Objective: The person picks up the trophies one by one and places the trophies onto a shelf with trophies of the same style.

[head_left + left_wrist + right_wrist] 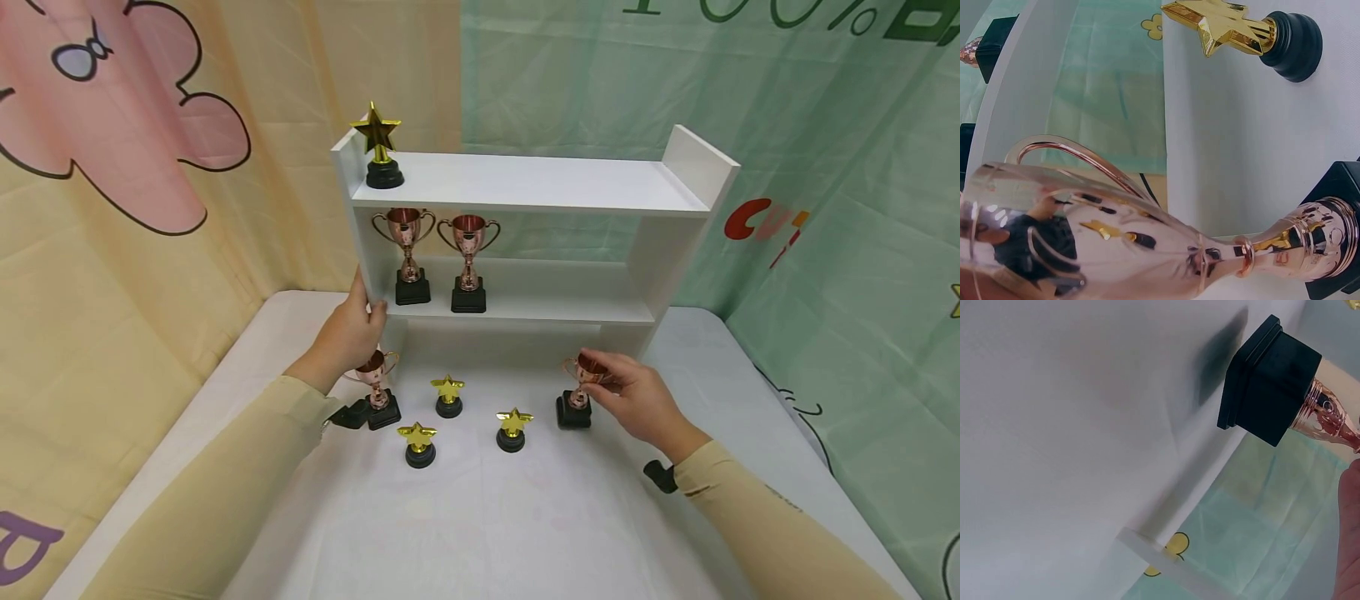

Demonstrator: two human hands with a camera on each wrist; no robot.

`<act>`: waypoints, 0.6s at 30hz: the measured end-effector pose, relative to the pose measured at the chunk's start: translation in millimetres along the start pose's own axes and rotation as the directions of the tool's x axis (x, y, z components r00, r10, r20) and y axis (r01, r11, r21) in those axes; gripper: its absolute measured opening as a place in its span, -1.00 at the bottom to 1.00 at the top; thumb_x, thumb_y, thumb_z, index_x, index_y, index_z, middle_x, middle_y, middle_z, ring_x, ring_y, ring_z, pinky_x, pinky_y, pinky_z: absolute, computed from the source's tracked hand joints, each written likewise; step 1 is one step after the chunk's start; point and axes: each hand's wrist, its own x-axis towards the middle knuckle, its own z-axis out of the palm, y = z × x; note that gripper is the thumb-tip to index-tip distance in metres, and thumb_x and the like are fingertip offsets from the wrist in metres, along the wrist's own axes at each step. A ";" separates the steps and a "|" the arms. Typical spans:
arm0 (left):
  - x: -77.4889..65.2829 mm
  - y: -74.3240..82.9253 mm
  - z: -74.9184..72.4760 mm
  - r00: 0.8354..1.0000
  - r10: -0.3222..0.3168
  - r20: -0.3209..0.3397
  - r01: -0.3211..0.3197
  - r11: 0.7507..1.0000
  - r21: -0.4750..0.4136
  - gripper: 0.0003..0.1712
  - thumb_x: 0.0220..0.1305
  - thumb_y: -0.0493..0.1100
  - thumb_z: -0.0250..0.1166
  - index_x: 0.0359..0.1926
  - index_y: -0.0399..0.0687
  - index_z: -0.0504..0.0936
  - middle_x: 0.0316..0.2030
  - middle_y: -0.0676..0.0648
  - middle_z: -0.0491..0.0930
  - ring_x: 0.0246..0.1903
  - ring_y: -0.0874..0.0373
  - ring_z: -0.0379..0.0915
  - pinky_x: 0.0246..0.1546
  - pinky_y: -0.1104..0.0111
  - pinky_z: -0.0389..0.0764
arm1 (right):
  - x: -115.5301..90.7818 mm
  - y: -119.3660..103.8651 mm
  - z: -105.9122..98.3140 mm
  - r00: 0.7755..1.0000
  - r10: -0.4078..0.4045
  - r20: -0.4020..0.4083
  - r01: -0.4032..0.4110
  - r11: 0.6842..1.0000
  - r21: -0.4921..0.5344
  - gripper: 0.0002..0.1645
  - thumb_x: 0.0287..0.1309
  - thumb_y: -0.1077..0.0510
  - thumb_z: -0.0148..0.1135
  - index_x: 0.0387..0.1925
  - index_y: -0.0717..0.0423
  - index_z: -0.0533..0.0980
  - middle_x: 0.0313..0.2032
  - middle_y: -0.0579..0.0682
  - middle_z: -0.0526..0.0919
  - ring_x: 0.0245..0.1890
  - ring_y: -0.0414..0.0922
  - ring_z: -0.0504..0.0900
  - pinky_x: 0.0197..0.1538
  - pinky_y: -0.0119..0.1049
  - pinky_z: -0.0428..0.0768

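My left hand (347,335) grips the left side panel of a white shelf (525,312), thumb at its front edge. Below that wrist stands a rose-gold trophy cup (380,406) on a black base, large in the left wrist view (1116,231). My right hand (637,400) pinches another rose-gold trophy cup (575,407) near its bowl, in front of the shelf's right part. In the right wrist view, that cup's black base (1272,381) hangs over the white surface with its shadow apart from it. Two matching cups, left (412,287) and right (468,292), stand on the middle tier.
Three small gold star trophies, one at the back (448,402), one at the front (419,450) and one further right (511,433), stand on the white-covered table (480,533). A taller star trophy (382,167) occupies the top tier's left end. Printed curtains (825,208) hang behind.
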 end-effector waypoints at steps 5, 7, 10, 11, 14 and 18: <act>-0.3 -0.9 0.4 1.000 0.001 -0.004 -0.001 1.000 0.005 -0.15 0.68 -0.08 -0.12 0.70 0.18 -0.43 0.50 -0.48 0.28 0.27 -0.48 0.50 0.23 -0.31 0.52 | 0.6 -4.6 -4.4 1.000 -0.006 -0.002 0.006 1.000 -0.010 -0.35 0.25 0.35 0.46 0.37 0.20 0.54 0.09 0.21 0.70 -0.11 0.03 0.79 -0.07 -0.27 0.79; -0.4 -1.0 0.4 1.000 0.003 -0.004 -0.003 1.000 0.005 -0.15 0.68 -0.08 -0.12 0.70 0.17 -0.43 0.50 -0.48 0.28 0.28 -0.48 0.50 0.23 -0.30 0.52 | 1.0 -6.8 -6.4 1.000 -0.013 -0.007 0.013 1.000 -0.011 -0.34 0.24 0.35 0.46 0.37 0.20 0.54 0.10 0.20 0.70 -0.10 0.03 0.79 -0.06 -0.27 0.78; -0.5 -1.4 0.3 1.000 0.006 -0.005 -0.006 1.000 0.005 -0.15 0.67 -0.08 -0.12 0.70 0.17 -0.44 0.50 -0.48 0.28 0.28 -0.48 0.49 0.23 -0.30 0.52 | 2.0 -10.7 -9.3 0.999 -0.029 -0.017 0.029 1.000 -0.004 -0.34 0.23 0.36 0.47 0.36 0.20 0.55 0.10 0.18 0.70 -0.10 0.01 0.79 -0.05 -0.35 0.77; -0.5 -1.4 0.3 1.000 0.007 -0.004 -0.007 1.000 0.003 -0.15 0.67 -0.08 -0.12 0.70 0.17 -0.44 0.51 -0.48 0.27 0.28 -0.48 0.49 0.23 -0.30 0.52 | 2.2 -11.8 -10.1 0.999 -0.038 -0.021 0.038 0.999 -0.001 -0.34 0.22 0.36 0.47 0.36 0.21 0.55 0.10 0.17 0.70 -0.11 0.00 0.79 -0.05 -0.40 0.76; -0.4 -1.8 0.4 1.000 0.007 -0.006 -0.007 1.000 0.000 -0.15 0.67 -0.07 -0.12 0.70 0.18 -0.44 0.51 -0.48 0.27 0.29 -0.48 0.48 0.23 -0.31 0.52 | 2.6 -15.3 -12.4 0.997 -0.067 -0.035 0.067 0.998 0.004 -0.34 0.20 0.38 0.48 0.34 0.21 0.56 0.09 0.16 0.71 -0.12 -0.10 0.78 -0.06 -0.52 0.71; -0.2 -1.8 0.7 1.000 0.009 -0.009 -0.009 1.000 -0.002 -0.15 0.67 -0.08 -0.12 0.70 0.18 -0.43 0.51 -0.47 0.27 0.31 -0.48 0.47 0.25 -0.31 0.51 | 3.8 -21.5 -16.7 0.991 -0.118 -0.063 0.118 0.993 -0.001 -0.34 0.17 0.41 0.49 0.32 0.24 0.58 0.08 0.16 0.72 -0.14 -0.22 0.76 -0.08 -0.59 0.68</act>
